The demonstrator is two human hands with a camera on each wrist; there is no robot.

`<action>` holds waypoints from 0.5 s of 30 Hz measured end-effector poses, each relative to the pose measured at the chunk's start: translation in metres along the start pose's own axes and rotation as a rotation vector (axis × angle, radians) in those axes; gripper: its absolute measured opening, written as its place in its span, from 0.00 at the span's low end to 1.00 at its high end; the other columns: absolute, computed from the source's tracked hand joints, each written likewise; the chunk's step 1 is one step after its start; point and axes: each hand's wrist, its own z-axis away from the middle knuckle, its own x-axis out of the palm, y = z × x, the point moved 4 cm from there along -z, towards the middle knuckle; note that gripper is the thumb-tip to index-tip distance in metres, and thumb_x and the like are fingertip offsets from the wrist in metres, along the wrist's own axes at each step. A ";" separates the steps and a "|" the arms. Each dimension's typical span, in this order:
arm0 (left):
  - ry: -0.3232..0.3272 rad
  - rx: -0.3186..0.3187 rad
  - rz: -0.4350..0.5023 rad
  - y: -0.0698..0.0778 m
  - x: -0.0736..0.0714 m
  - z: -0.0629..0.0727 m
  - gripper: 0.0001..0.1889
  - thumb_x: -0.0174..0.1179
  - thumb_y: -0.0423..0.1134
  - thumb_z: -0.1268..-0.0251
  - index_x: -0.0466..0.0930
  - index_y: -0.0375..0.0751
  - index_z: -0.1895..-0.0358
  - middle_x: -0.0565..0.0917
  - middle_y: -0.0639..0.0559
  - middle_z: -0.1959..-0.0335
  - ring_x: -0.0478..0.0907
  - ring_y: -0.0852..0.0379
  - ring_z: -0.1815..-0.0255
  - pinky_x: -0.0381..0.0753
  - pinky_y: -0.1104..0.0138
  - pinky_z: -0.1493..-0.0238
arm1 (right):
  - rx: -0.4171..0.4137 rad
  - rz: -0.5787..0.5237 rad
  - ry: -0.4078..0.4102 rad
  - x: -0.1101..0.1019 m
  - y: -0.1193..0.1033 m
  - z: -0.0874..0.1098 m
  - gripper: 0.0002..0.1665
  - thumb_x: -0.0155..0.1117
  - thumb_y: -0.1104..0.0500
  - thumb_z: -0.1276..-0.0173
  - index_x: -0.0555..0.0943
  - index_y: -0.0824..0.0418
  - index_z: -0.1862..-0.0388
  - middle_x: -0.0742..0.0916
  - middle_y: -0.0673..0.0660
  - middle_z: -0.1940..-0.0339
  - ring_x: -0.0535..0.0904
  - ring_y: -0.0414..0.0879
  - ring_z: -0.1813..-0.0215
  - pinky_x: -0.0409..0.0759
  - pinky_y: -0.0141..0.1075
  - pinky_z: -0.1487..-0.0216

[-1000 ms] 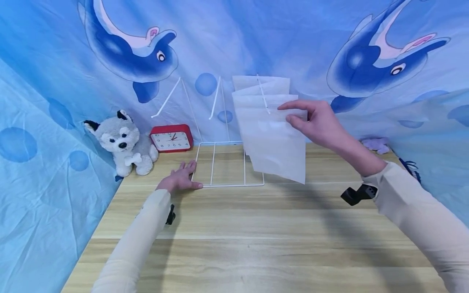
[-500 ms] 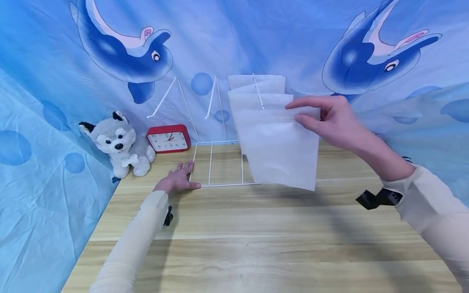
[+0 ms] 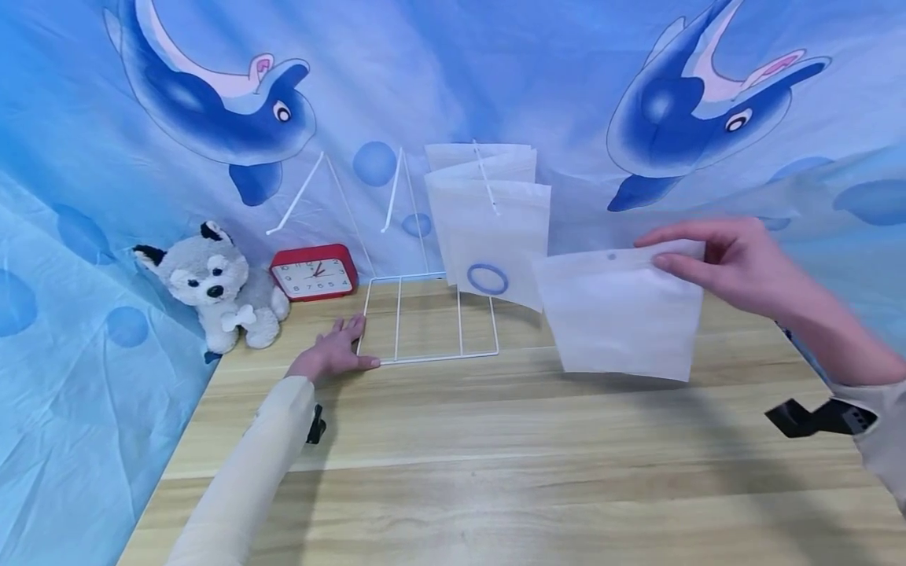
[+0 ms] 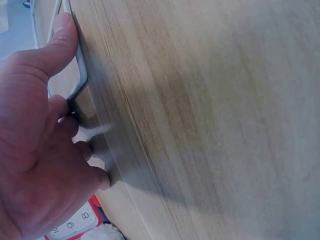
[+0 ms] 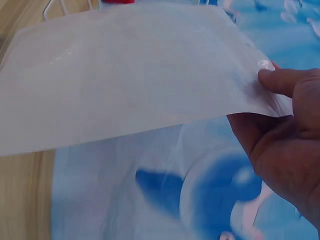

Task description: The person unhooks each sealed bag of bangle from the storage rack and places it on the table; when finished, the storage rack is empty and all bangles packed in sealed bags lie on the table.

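White and translucent, a thin plastic bag (image 3: 616, 314) hangs from the person's right hand (image 3: 752, 271) over the table (image 3: 460, 472), to the right of a white wire rack (image 3: 432, 359). Its top edge, with a small hole near the middle, runs left to right and rises slightly toward the hand; its bottom edge points down toward the table top. In the head view its longer span lies crosswise, but the sheet leans, so I cannot tell its true long axis. Whether its lower edge touches the table is also unclear.

The right hand pinches the bag at its upper right corner: the right wrist view shows the thumb flat on one face and the fingers behind, clamped together with only the plastic between.

The left hand (image 3: 333, 352) holds nothing in its grasp. Its thumb and fingers are apart, resting on the rack's base at the near left corner, the thumb on a wire.

More bags (image 3: 456, 228) hang upright on the rack's right hook, a blue ring (image 3: 488, 292) showing low on the front one. A red clock (image 3: 316, 271) and a plush dog (image 3: 212, 271) sit left of the rack.
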 end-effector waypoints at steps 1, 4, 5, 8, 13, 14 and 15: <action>0.001 -0.002 0.000 0.000 0.000 0.000 0.56 0.66 0.59 0.37 0.40 0.34 0.20 0.39 0.36 0.19 0.29 0.33 0.21 0.31 0.34 0.29 | 0.030 0.004 0.000 -0.003 0.006 0.005 0.20 0.65 0.73 0.33 0.85 0.60 0.44 0.68 0.48 0.86 0.58 0.40 0.89 0.57 0.32 0.89; 0.002 -0.004 0.006 0.000 -0.001 0.001 0.56 0.66 0.59 0.37 0.40 0.34 0.20 0.40 0.36 0.19 0.29 0.33 0.21 0.31 0.34 0.29 | 0.149 0.028 -0.007 -0.012 0.025 0.022 0.18 0.65 0.70 0.31 0.86 0.58 0.45 0.74 0.49 0.79 0.59 0.43 0.87 0.57 0.35 0.88; 0.002 -0.004 0.006 0.000 -0.001 0.002 0.56 0.66 0.59 0.37 0.40 0.34 0.20 0.40 0.36 0.19 0.29 0.32 0.21 0.31 0.34 0.29 | 0.196 0.040 -0.013 -0.014 0.032 0.027 0.16 0.64 0.69 0.30 0.86 0.57 0.46 0.77 0.48 0.74 0.60 0.44 0.86 0.58 0.36 0.86; 0.000 -0.007 0.007 0.000 0.000 0.003 0.57 0.66 0.59 0.38 0.39 0.34 0.20 0.40 0.35 0.19 0.29 0.32 0.21 0.32 0.34 0.29 | 0.351 0.082 -0.033 -0.024 0.054 0.044 0.14 0.64 0.64 0.27 0.86 0.59 0.45 0.82 0.44 0.69 0.64 0.47 0.83 0.62 0.37 0.84; -0.012 -0.013 0.001 -0.001 0.000 0.002 0.57 0.66 0.59 0.37 0.38 0.34 0.20 0.39 0.35 0.19 0.29 0.32 0.22 0.32 0.34 0.29 | 0.492 0.075 -0.024 -0.047 0.088 0.073 0.12 0.63 0.64 0.27 0.86 0.58 0.48 0.85 0.33 0.65 0.75 0.47 0.79 0.75 0.34 0.78; -0.014 -0.013 0.002 0.000 0.000 0.001 0.57 0.66 0.59 0.37 0.38 0.35 0.20 0.39 0.36 0.19 0.29 0.32 0.22 0.32 0.34 0.29 | 0.506 0.047 -0.022 -0.052 0.094 0.079 0.13 0.62 0.66 0.27 0.87 0.55 0.50 0.85 0.32 0.65 0.78 0.46 0.78 0.78 0.33 0.77; -0.015 -0.012 0.001 0.000 0.000 0.000 0.57 0.66 0.59 0.37 0.38 0.35 0.20 0.39 0.36 0.19 0.28 0.32 0.22 0.32 0.34 0.29 | 0.510 0.019 -0.020 -0.057 0.101 0.086 0.15 0.61 0.68 0.27 0.87 0.52 0.52 0.86 0.35 0.67 0.80 0.46 0.78 0.80 0.34 0.78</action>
